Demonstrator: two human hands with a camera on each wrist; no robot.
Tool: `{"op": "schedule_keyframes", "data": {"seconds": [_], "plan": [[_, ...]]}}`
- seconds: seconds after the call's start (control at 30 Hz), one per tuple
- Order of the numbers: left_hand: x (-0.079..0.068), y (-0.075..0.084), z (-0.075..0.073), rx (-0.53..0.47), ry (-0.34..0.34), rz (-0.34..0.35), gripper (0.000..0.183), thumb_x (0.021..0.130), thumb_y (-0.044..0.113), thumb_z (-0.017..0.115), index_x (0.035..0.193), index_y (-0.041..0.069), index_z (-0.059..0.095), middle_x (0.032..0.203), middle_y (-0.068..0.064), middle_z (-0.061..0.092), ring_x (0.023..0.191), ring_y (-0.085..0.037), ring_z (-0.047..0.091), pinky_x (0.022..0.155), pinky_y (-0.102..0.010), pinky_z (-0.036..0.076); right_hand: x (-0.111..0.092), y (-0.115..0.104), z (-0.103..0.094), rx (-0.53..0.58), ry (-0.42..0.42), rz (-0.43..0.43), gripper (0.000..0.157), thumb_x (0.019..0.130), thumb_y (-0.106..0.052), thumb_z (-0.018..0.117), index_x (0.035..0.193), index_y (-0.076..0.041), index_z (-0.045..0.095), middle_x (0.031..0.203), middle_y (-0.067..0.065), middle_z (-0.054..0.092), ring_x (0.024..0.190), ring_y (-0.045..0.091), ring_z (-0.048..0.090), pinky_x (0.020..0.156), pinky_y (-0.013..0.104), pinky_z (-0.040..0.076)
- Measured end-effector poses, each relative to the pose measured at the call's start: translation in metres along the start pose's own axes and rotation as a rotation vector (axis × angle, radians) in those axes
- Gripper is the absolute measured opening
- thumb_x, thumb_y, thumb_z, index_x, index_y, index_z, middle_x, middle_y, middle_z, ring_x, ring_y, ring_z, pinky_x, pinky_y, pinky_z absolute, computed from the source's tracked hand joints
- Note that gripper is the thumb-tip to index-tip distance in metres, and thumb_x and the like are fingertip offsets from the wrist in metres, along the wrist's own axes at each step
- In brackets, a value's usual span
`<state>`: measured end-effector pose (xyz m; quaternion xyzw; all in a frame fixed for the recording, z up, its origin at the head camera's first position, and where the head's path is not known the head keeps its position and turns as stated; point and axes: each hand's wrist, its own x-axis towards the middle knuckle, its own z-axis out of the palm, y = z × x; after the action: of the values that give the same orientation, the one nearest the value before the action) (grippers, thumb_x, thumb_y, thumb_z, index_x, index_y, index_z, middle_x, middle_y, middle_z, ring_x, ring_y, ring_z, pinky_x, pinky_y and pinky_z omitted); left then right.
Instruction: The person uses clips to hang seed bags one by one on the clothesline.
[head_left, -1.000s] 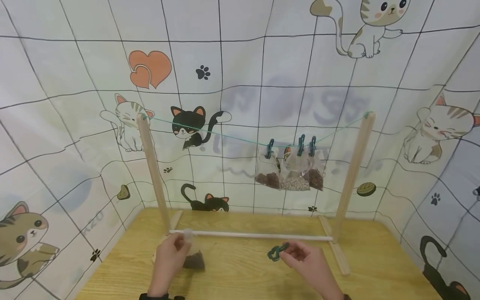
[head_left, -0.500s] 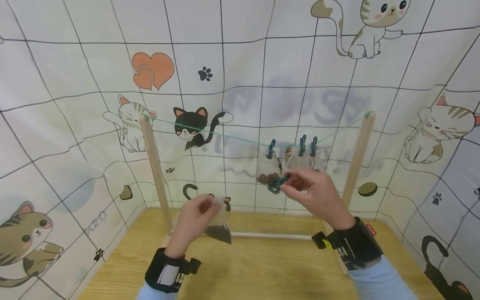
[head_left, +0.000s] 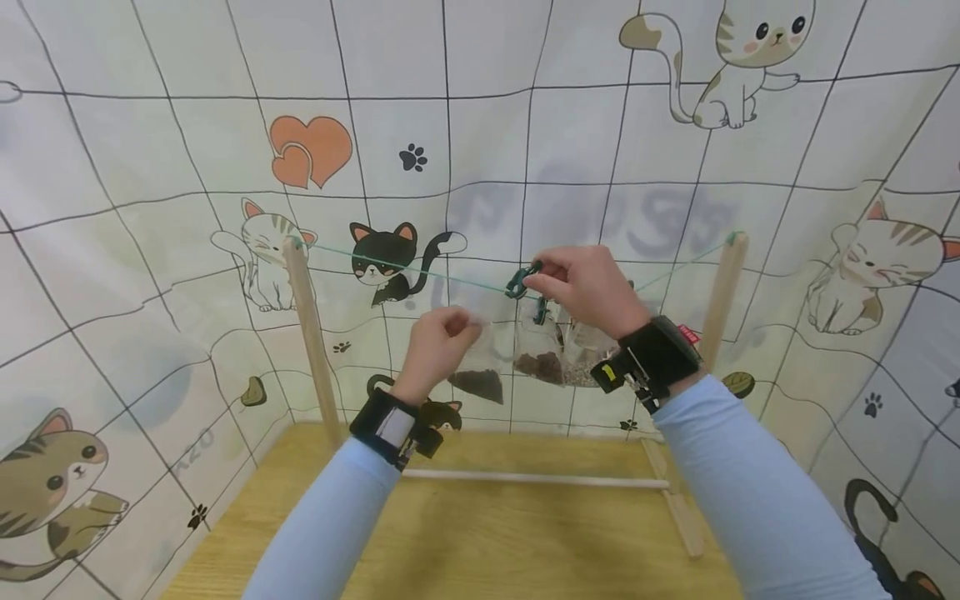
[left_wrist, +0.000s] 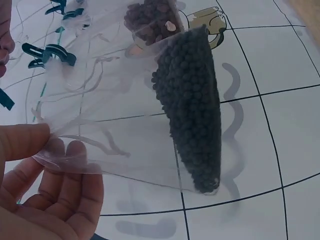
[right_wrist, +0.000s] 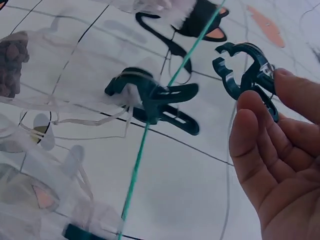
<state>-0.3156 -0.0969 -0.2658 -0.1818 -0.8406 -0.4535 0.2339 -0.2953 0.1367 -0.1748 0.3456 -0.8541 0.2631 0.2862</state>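
My left hand (head_left: 441, 350) pinches the top edge of a clear plastic bag (left_wrist: 125, 135) between thumb and fingers. Dark round beads (left_wrist: 192, 110) fill the bag's lower end, which hangs below the hand. My right hand (head_left: 588, 287) holds a dark green clip (right_wrist: 247, 75) by its handles at the height of the line. Close beside it, another green clip (right_wrist: 152, 102) grips the green line (right_wrist: 135, 180) and a hanging bag (head_left: 538, 350) with brown bits inside. Farther right hangs a bag of pale grains (head_left: 588, 354), partly hidden behind my right hand and wrist.
A wooden post (head_left: 306, 325) stands at the left and another post (head_left: 726, 292) at the right, with the line strung between their tops. A white rod (head_left: 525, 479) runs low between them over the wooden table (head_left: 480, 542). A cat-print cloth (head_left: 487, 133) forms the backdrop.
Both hands have risen from near the table to the line. The left hand has carried its bag up and right; the right hand has brought the clip up and slightly left.
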Motion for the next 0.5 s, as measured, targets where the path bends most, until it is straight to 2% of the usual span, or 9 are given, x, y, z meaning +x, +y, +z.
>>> {"op": "schedule_keyframes", "data": {"seconds": [0.1, 0.23, 0.4, 0.5], "plan": [[0.014, 0.001, 0.003, -0.012, 0.008, -0.026, 0.015, 0.097, 0.017, 0.071, 0.103, 0.005, 0.077, 0.095, -0.01, 0.075, 0.089, -0.026, 0.068, 0.078, -0.038, 0.053, 0.011, 0.006, 0.004, -0.019, -0.003, 0.033, 0.018, 0.099, -0.013, 0.07, 0.107, 0.002, 0.076, 0.079, 0.013, 0.074, 0.068, 0.026, 0.068, 0.064, 0.035, 0.048], [0.027, 0.001, 0.008, -0.033, 0.012, -0.064, 0.019, 0.096, 0.019, 0.074, 0.107, 0.005, 0.078, 0.1, -0.011, 0.077, 0.093, -0.026, 0.069, 0.081, -0.039, 0.054, 0.021, 0.011, 0.011, -0.013, -0.021, 0.106, 0.018, 0.101, -0.014, 0.068, 0.104, 0.001, 0.078, 0.076, 0.013, 0.072, 0.069, 0.026, 0.068, 0.061, 0.033, 0.045], [0.037, 0.0, 0.01, -0.062, 0.034, -0.094, 0.021, 0.094, 0.02, 0.077, 0.109, 0.006, 0.079, 0.104, -0.012, 0.078, 0.096, -0.026, 0.07, 0.083, -0.039, 0.056, 0.032, 0.013, 0.018, 0.014, -0.077, 0.184, 0.017, 0.101, -0.013, 0.068, 0.099, 0.001, 0.077, 0.078, 0.013, 0.071, 0.068, 0.025, 0.067, 0.064, 0.033, 0.048], [0.039, -0.001, 0.011, -0.09, 0.038, -0.09, 0.019, 0.094, 0.018, 0.078, 0.109, 0.006, 0.079, 0.103, -0.011, 0.078, 0.095, -0.026, 0.07, 0.081, -0.037, 0.055, 0.037, 0.012, 0.02, 0.004, -0.111, 0.212, 0.018, 0.101, -0.012, 0.067, 0.095, 0.002, 0.077, 0.079, 0.015, 0.072, 0.066, 0.023, 0.061, 0.064, 0.033, 0.046]]}}
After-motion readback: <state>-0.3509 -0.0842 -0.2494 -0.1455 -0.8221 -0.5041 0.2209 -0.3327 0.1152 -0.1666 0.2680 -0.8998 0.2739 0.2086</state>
